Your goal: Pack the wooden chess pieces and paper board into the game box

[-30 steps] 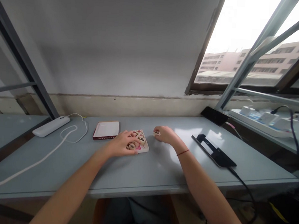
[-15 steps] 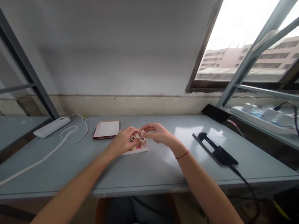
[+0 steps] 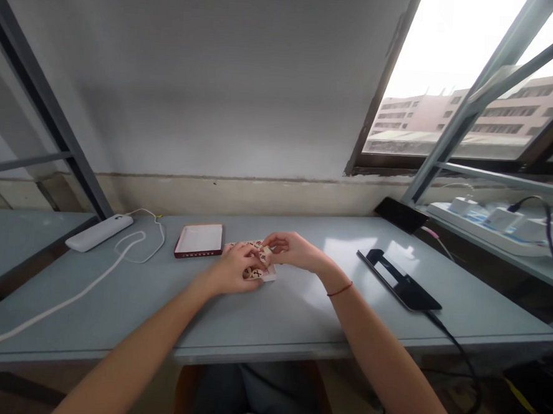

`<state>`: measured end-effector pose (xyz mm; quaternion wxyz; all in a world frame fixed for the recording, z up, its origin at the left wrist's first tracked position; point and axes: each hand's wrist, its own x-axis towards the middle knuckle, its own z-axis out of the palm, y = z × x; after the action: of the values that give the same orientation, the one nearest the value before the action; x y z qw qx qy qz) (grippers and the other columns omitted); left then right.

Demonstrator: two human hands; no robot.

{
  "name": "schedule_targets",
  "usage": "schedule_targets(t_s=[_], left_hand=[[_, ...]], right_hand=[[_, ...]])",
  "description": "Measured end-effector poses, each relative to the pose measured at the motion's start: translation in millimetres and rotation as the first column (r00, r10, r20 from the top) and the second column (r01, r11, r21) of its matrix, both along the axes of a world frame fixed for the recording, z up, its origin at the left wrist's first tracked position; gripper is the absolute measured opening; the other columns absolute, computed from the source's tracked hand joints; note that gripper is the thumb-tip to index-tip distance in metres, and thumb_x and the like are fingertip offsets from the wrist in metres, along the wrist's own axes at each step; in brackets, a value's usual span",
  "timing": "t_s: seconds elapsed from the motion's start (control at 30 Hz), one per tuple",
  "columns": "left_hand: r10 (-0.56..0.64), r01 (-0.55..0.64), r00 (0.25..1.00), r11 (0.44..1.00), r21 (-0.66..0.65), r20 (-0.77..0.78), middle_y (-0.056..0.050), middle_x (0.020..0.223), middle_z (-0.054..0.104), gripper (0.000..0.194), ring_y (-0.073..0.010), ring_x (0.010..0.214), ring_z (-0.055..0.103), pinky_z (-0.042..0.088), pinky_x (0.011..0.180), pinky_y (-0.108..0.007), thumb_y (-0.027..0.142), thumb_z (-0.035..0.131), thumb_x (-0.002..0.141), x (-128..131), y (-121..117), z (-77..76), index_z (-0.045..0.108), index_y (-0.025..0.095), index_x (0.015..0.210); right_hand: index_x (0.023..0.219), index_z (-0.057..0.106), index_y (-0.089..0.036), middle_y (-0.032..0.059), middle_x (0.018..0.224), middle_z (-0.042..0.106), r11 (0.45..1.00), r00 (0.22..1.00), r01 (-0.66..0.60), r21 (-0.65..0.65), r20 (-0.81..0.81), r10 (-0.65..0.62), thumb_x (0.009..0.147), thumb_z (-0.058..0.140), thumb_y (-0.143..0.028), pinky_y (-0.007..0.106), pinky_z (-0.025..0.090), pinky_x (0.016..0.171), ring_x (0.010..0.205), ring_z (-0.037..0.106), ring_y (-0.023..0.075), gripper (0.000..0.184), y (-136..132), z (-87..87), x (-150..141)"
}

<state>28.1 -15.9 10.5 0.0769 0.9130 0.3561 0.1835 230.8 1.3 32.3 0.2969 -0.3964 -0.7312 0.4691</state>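
A small shallow box [image 3: 269,274] holding several round beige game pieces [image 3: 255,272] with dark marks lies flat on the grey desk [image 3: 270,306]. My left hand [image 3: 233,268] rests over the near left part of the box, fingers curled on the pieces. My right hand [image 3: 292,249] reaches in from the right, its thumb and fingertips pinched on one piece [image 3: 267,251] above the box's far side. A red thread circles the right wrist.
The box's red-rimmed lid [image 3: 199,240] lies just left. A white power strip [image 3: 99,232] with its looping cable sits at far left. A black tablet [image 3: 398,280] with a cord lies to the right. Beyond it are a dark phone [image 3: 400,214] and a strip with chargers [image 3: 491,225].
My right hand carried a piece from the desk right of the box over onto the box. The box's tilted edge has settled flat. My left hand stayed on the pieces.
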Motion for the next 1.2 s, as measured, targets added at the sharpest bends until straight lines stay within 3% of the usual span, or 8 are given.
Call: schedule_targets(t_s=[0.17,0.4,0.6,0.9,1.1,1.2], left_hand=[[0.036,-0.039,0.998,0.998,-0.04,-0.058,-0.004,0.113,0.052,0.021,-0.0251,0.106,0.045,0.034,0.09,-0.04,0.038,0.061,0.07,-9.9,2.3,6.6,0.063,0.024,0.086],[0.032,-0.046,0.989,0.994,-0.096,-0.143,-0.003,0.109,0.052,0.029,-0.0244,0.103,0.044,0.032,0.089,-0.039,0.042,0.065,0.067,-23.6,4.9,17.3,0.059,0.025,0.089],[0.011,-0.033,0.98,0.993,-0.11,-0.198,-0.001,0.092,0.055,0.022,-0.0224,0.095,0.047,0.033,0.078,-0.032,0.04,0.061,0.07,-20.6,5.0,16.5,0.058,0.024,0.085],[0.008,-0.035,0.982,0.989,-0.14,-0.188,0.0,0.091,0.057,0.023,-0.0215,0.095,0.047,0.032,0.076,-0.03,0.04,0.061,0.07,-21.7,5.3,17.2,0.059,0.024,0.087],[0.007,-0.035,0.983,0.988,-0.148,-0.184,-0.001,0.091,0.058,0.023,-0.0219,0.095,0.047,0.032,0.077,-0.031,0.04,0.06,0.07,-20.5,4.2,19.2,0.059,0.024,0.085],[0.008,-0.038,0.981,0.988,-0.151,-0.192,-0.001,0.088,0.057,0.023,-0.0214,0.093,0.048,0.033,0.077,-0.031,0.041,0.059,0.071,-21.5,4.7,19.4,0.058,0.023,0.085]], right_hand=[[0.095,0.064,-0.021,0.0005,0.08,0.064,0.991,0.975,0.022,0.133,0.215,-0.05,0.064,0.064,-0.019,0.021,0.042,0.059,0.07,0.058,0.0121,0.031,-2.0,-2.2,-2.0],[0.089,0.067,-0.024,-0.0006,0.077,0.062,0.95,0.902,-0.105,0.292,0.43,-0.032,0.065,0.064,-0.026,0.021,0.037,0.055,0.062,0.051,0.0109,0.024,-10.5,-4.1,-7.3],[0.079,0.069,-0.024,0.0002,0.078,0.064,0.938,0.888,-0.175,0.299,0.46,0.019,0.069,0.06,-0.025,0.021,0.037,0.055,0.063,0.052,0.0115,0.014,-11.1,-7.1,-8.7],[0.087,0.069,-0.025,-0.0017,0.072,0.064,0.95,0.909,-0.218,0.223,0.401,0.115,0.072,0.057,-0.024,0.02,0.037,0.054,0.06,0.052,0.0102,0.02,-14.5,2.9,-9.1],[0.074,0.068,-0.022,-0.0013,0.071,0.063,0.949,0.892,-0.109,0.297,0.451,-0.038,0.069,0.05,-0.014,0.019,0.034,0.053,0.06,0.05,0.0092,0.021,-11.4,2.2,-6.9],[0.074,0.068,-0.023,-0.0013,0.07,0.063,0.947,0.877,-0.148,0.284,0.481,-0.007,0.07,0.047,-0.014,0.019,0.034,0.053,0.056,0.048,0.0088,0.023,-10.2,-2.7,-9.0]])
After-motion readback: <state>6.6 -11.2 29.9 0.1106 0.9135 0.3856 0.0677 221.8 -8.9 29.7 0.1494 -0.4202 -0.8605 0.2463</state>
